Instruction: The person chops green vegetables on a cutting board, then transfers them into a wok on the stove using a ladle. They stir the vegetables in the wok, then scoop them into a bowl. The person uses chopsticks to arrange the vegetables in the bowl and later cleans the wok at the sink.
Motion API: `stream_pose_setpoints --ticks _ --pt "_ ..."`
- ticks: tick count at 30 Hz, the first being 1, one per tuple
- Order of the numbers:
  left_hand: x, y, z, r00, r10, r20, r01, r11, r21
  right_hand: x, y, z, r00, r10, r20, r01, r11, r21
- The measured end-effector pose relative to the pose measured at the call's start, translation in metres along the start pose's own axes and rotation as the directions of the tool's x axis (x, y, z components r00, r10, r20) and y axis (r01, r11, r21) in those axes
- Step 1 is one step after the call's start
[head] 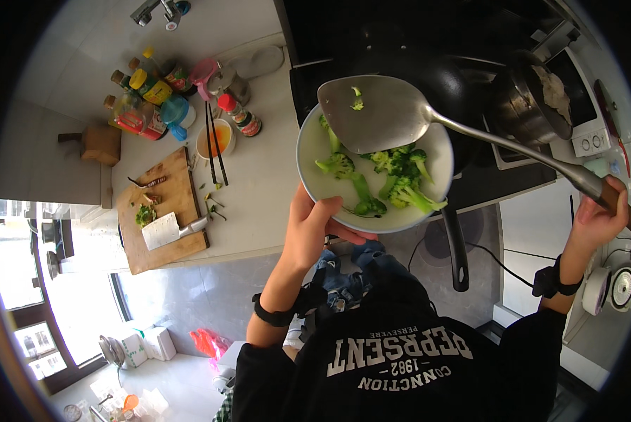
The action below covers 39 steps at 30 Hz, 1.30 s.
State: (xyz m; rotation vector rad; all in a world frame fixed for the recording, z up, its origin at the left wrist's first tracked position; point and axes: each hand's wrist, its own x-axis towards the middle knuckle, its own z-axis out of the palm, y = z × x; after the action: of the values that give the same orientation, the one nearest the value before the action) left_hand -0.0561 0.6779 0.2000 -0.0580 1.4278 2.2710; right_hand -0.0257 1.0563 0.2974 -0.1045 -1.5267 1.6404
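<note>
My left hand holds a white bowl by its near left rim, thumb on top and fingers underneath. Several broccoli florets lie in the bowl. My right hand grips the handle of a metal wok spatula, whose broad blade hangs over the far side of the bowl. Small bits of broccoli cling to the blade. Behind the spatula, partly hidden by the bowl, is a dark wok. A black pan handle sticks out below the bowl toward my body.
At left, a wooden cutting board bears a cleaver and chopped scraps. Black chopsticks cross a bowl of orange liquid. Seasoning bottles stand behind. A metal pot and a microwave are at right.
</note>
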Motion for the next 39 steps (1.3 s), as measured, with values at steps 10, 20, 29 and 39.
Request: stream_pose_setpoints --ticks 10,20,29,39 --pt "-0.021 0.009 0.001 1.0 0.008 0.004 -0.008 0.996 -0.092 -0.005 -0.004 -0.01 0.984 -0.059 0.168 0.066 0.997 -0.034" --pt "-0.025 0.012 -0.001 0.999 0.051 -0.019 -0.051 0.998 -0.03 -0.006 -0.001 0.016 0.746 -0.463 0.479 0.652 0.654 -0.384" --pt "-0.027 0.003 -0.002 0.988 0.066 -0.139 -0.078 0.993 -0.086 0.021 0.011 -0.018 0.976 0.165 0.143 -0.171 0.985 0.036" --pt "-0.022 -0.002 -0.015 0.993 0.059 -0.104 -0.062 0.998 -0.029 0.048 -0.007 -0.027 0.812 -0.3 0.501 0.391 0.916 -0.086"
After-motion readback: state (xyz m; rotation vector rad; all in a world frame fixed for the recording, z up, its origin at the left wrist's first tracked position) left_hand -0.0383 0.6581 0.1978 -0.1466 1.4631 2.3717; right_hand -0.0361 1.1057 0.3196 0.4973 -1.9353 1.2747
